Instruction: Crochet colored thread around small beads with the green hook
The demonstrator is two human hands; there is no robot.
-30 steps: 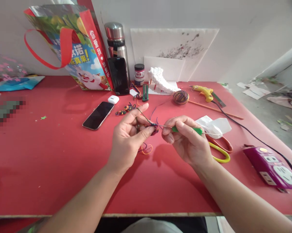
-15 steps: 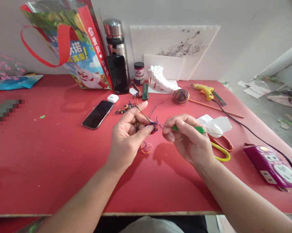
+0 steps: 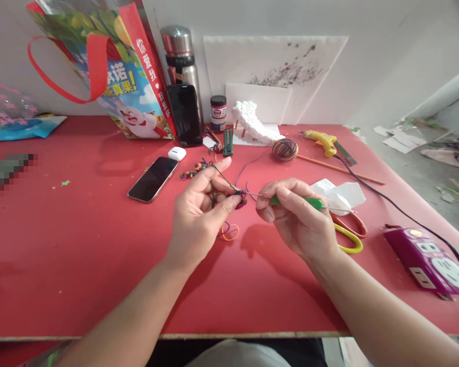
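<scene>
My left hand (image 3: pixel 198 216) pinches a small piece of dark multicoloured crochet work (image 3: pixel 241 199) between thumb and fingers, with a strand of yarn running taut over the raised index finger. In my right hand (image 3: pixel 296 216) is a crochet hook (image 3: pixel 315 204) with a green handle, gripped near its middle. Its thin metal tip meets the edge of the crochet work; exactly how it sits in the stitch is too small to tell. Loose orange and purple yarn ends (image 3: pixel 230 232) hang below the piece. A yarn ball (image 3: pixel 285 150) lies behind, one thread leading from it toward my left hand.
On the red table (image 3: pixel 110 275) lie a phone (image 3: pixel 153 179), an earbud case (image 3: pixel 177 153), scissors (image 3: pixel 352 239), crumpled white paper (image 3: pixel 340 196), a purple power strip (image 3: pixel 424 260) and a yellow glue gun (image 3: pixel 321 141). A gift bag (image 3: pixel 137 102), a steel flask (image 3: pixel 191 76) and a propped phone (image 3: pixel 185 116) stand behind.
Both hands stay almost in place. The hook's tip shifts very slightly at the crochet work, and the whole view tilts a little.
</scene>
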